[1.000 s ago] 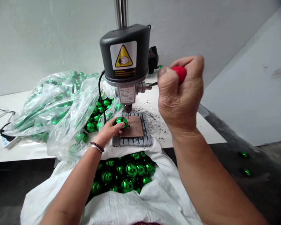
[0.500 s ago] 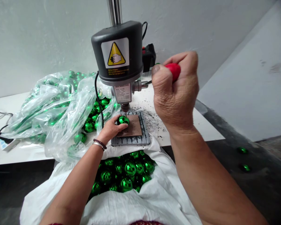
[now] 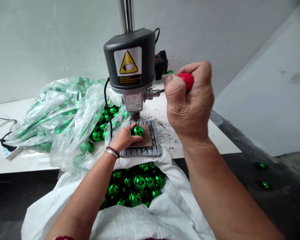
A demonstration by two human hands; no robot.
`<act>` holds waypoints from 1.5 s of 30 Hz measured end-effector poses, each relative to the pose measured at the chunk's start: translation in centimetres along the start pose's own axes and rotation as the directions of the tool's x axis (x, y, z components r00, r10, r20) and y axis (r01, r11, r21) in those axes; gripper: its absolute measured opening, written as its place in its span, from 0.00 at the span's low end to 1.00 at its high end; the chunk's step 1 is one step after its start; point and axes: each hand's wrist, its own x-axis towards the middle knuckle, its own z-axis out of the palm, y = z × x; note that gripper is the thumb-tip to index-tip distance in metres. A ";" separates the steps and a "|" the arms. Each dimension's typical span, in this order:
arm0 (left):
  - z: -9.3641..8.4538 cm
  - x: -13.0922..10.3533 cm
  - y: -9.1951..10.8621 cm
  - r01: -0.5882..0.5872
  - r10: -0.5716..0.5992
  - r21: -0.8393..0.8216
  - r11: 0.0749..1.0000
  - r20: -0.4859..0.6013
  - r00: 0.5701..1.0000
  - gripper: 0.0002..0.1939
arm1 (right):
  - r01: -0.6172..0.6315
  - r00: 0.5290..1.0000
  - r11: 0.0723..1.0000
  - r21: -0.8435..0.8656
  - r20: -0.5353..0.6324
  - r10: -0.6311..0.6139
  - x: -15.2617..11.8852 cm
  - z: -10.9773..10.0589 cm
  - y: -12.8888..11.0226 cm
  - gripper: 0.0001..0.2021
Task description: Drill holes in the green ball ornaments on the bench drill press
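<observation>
A shiny green ball (image 3: 138, 131) sits under the chuck of a bench drill (image 3: 130, 60), on a brown board (image 3: 147, 139) over the grey slotted base (image 3: 156, 150). Fingers and thumb of my left hand (image 3: 126, 136) grip the ball from its left side. My right hand (image 3: 190, 100) is raised to the right of the drill head, closed round the red knob (image 3: 187, 81) of the drill's lever. Whether the drill bit touches the ball is too small to tell.
Below the base, a white sack (image 3: 180, 200) holds several green balls (image 3: 135, 198). A clear plastic bag (image 3: 72, 123) with more balls lies left on the white table (image 3: 215, 140). Dark shavings lie right of the base. Two balls (image 3: 265, 185) are on the floor at right.
My left hand and the ball have moved slightly right relative to the board. The whole view has shifted a little. My right hand stays closed on the knob.
</observation>
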 end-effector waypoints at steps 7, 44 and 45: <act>0.0 -0.4 0.0 -0.025 0.025 -0.071 0.997 -0.007 1.000 0.31 | -0.010 0.996 0.997 -0.077 -0.084 0.003 -0.3 -0.1 -0.7 0.08; 0.7 -0.5 -0.6 -0.074 0.069 -0.214 0.974 -0.029 0.997 0.23 | 0.093 0.969 0.990 -0.104 -0.220 -0.114 -4.2 0.8 0.7 0.07; 0.8 -0.6 -0.5 -0.078 0.071 -0.196 0.978 -0.045 0.997 0.22 | 0.060 0.974 0.994 -0.090 -0.211 -0.078 -2.9 0.8 0.2 0.08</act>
